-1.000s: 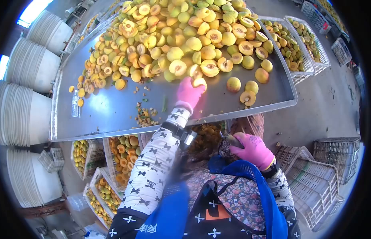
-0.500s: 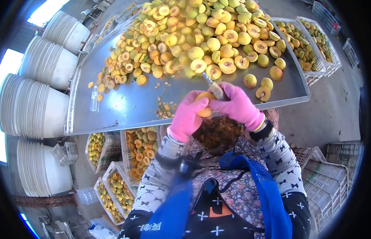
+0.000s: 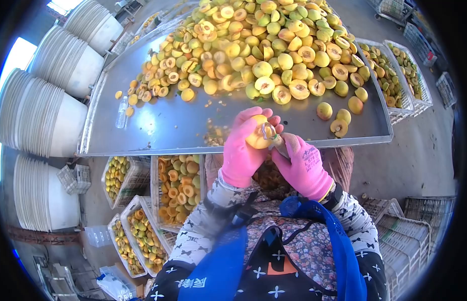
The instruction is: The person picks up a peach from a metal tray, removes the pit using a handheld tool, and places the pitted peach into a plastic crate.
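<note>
A yellow fruit half (image 3: 255,136) rests in my pink-gloved left hand (image 3: 242,150), whose fingers curl round it. My right hand (image 3: 304,166), gloved in pink too, grips a small pitting tool (image 3: 279,143) by its handle. The tool's looped metal end touches the cut face of the fruit. Both hands are close together just over the near edge of the metal table (image 3: 178,131). Beyond them lies a large heap of whole and halved fruit (image 3: 233,55). Small scraps (image 3: 216,133) lie on the table left of my hands.
A clear plastic bottle (image 3: 122,113) lies at the table's left. Crates of fruit stand below the table (image 3: 179,188), at lower left (image 3: 145,236) and at right (image 3: 409,75). Stacked white tubs (image 3: 53,120) line the left side. Empty-looking crates (image 3: 401,246) are stacked at lower right.
The tool's metal end has turned from pointing out over the table to the fruit in my left hand. My hands sit slightly lower, and the camera view has shifted.
</note>
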### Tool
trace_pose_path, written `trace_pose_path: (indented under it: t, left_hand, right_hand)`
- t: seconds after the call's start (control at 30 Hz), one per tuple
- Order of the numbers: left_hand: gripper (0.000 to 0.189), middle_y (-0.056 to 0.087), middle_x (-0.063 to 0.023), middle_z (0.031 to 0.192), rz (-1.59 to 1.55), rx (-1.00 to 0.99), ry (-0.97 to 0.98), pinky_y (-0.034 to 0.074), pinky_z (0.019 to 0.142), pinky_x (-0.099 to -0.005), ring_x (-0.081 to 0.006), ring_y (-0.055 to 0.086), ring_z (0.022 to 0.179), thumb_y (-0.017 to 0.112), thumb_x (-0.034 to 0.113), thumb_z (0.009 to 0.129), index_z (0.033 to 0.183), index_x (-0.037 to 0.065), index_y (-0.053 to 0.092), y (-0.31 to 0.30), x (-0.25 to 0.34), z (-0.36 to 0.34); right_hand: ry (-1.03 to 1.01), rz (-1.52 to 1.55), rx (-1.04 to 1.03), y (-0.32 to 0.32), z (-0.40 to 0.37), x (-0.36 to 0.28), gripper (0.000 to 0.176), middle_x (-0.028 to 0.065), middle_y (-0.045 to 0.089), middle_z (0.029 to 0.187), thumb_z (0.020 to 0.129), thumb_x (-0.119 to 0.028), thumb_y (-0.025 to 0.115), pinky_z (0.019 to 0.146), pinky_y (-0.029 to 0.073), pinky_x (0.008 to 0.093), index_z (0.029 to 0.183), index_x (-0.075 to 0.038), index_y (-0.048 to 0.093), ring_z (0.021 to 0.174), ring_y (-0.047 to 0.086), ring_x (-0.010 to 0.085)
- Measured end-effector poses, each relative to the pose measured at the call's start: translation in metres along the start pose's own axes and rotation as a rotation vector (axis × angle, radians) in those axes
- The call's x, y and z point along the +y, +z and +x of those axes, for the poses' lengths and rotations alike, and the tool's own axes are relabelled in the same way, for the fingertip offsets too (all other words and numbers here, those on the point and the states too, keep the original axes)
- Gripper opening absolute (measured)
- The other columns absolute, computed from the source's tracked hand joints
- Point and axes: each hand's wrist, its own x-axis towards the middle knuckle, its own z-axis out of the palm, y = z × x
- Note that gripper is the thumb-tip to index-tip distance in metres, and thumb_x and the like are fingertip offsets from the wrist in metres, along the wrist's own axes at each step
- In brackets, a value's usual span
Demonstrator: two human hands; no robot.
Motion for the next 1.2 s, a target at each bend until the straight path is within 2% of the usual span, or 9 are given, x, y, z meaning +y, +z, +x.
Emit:
trace_pose_path:
  t: [0.23, 0.27, 0.4, 0.5, 0.63, 0.87, 1.07, 1.17, 1.2]
  left_hand:
    - [0.030, 0.058, -0.0159, 0.121, 0.257, -0.183, 0.180, 0.047, 0.096, -0.0389, -0.0250, 0.057, 0.113, 0.046, 0.012, 0.099, 0.127, 0.002, 0.049, -0.011, -0.011, -0.002]
    - [0.030, 0.058, -0.0160, 0.120, 0.293, -0.170, 0.187, 0.048, 0.095, -0.0381, -0.0244, 0.057, 0.112, 0.046, 0.012, 0.099, 0.127, 0.002, 0.049, -0.003, -0.014, -0.007]
    - [0.029, 0.060, -0.0143, 0.114, 0.215, -0.074, 0.128, 0.047, 0.099, -0.0389, -0.0263, 0.059, 0.105, 0.054, 0.014, 0.097, 0.124, 0.002, 0.051, -0.005, -0.021, -0.007]
    - [0.029, 0.060, -0.0136, 0.113, 0.216, 0.037, 0.124, 0.048, 0.100, -0.0432, -0.0274, 0.059, 0.105, 0.053, 0.016, 0.098, 0.124, 0.002, 0.051, -0.005, -0.015, -0.003]
    - [0.033, 0.058, -0.0140, 0.115, 0.174, -0.001, 0.172, 0.047, 0.102, -0.0478, -0.0292, 0.058, 0.107, 0.053, 0.024, 0.099, 0.125, 0.002, 0.051, -0.004, -0.004, 0.000]
    - [0.025, 0.061, -0.0112, 0.109, 0.209, 0.039, 0.145, 0.050, 0.097, -0.0447, -0.0258, 0.059, 0.103, 0.058, 0.014, 0.097, 0.119, 0.004, 0.056, -0.005, -0.015, -0.002]
    - [0.022, 0.063, -0.0102, 0.105, 0.221, 0.022, 0.163, 0.052, 0.093, -0.0430, -0.0245, 0.061, 0.098, 0.061, 0.005, 0.092, 0.114, 0.005, 0.060, -0.014, -0.019, -0.003]
    - [0.021, 0.063, -0.0107, 0.107, 0.304, 0.040, 0.210, 0.054, 0.090, -0.0430, -0.0242, 0.062, 0.099, 0.060, 0.007, 0.092, 0.113, 0.003, 0.060, -0.008, -0.017, -0.006]
    - [0.019, 0.063, -0.0112, 0.105, 0.332, 0.021, 0.226, 0.055, 0.087, -0.0420, -0.0240, 0.063, 0.097, 0.059, 0.010, 0.094, 0.112, 0.003, 0.060, -0.005, -0.016, -0.006]
  right_hand:
    - [0.242, 0.494, 0.151, -0.006, 0.022, -0.015, 0.029, 0.0172, 0.067, 0.085, 0.083, -0.017, 0.074, 0.070, 0.054, 0.0400, 0.105, -0.001, 0.063, 0.076, 0.067, 0.0351]
    - [0.195, 0.395, 0.148, -0.003, 0.028, -0.014, 0.028, 0.0166, 0.067, 0.083, 0.082, -0.020, 0.076, 0.068, 0.053, 0.0409, 0.100, -0.001, 0.064, 0.074, 0.067, 0.0345]
    - [0.296, 0.260, -0.073, -0.004, 0.034, -0.005, 0.030, 0.0178, 0.066, 0.079, 0.081, -0.027, 0.076, 0.067, 0.052, 0.0425, 0.092, -0.003, 0.063, 0.075, 0.065, 0.0385]
    - [0.169, 0.428, -0.300, -0.020, 0.019, -0.015, 0.031, 0.0183, 0.066, 0.079, 0.081, -0.028, 0.076, 0.066, 0.052, 0.0432, 0.091, -0.003, 0.062, 0.077, 0.065, 0.0398]
    - [-0.022, 0.068, 0.024, 0.003, -0.001, 0.000, 0.029, 0.0158, 0.065, 0.080, 0.081, -0.023, 0.074, 0.063, 0.052, 0.0442, 0.100, -0.007, 0.060, 0.073, 0.065, 0.0377]
    - [-0.039, -0.293, -0.154, -0.001, 0.005, 0.007, 0.031, 0.0128, 0.063, 0.086, 0.082, -0.022, 0.071, 0.068, 0.049, 0.0444, 0.103, -0.007, 0.054, 0.077, 0.064, 0.0342]
    - [0.000, -0.103, -0.265, 0.003, -0.001, 0.012, 0.027, 0.0152, 0.064, 0.085, 0.081, -0.016, 0.068, 0.066, 0.050, 0.0465, 0.099, -0.004, 0.052, 0.076, 0.064, 0.0385]
    - [0.049, 0.160, -0.244, 0.010, -0.008, 0.003, 0.023, 0.0187, 0.065, 0.081, 0.084, -0.013, 0.067, 0.062, 0.050, 0.0471, 0.098, -0.003, 0.052, 0.074, 0.064, 0.0418]
    - [0.116, 0.273, -0.279, 0.010, -0.008, 0.001, 0.023, 0.0171, 0.063, 0.078, 0.084, -0.014, 0.067, 0.060, 0.050, 0.0448, 0.098, -0.003, 0.053, 0.068, 0.062, 0.0387]
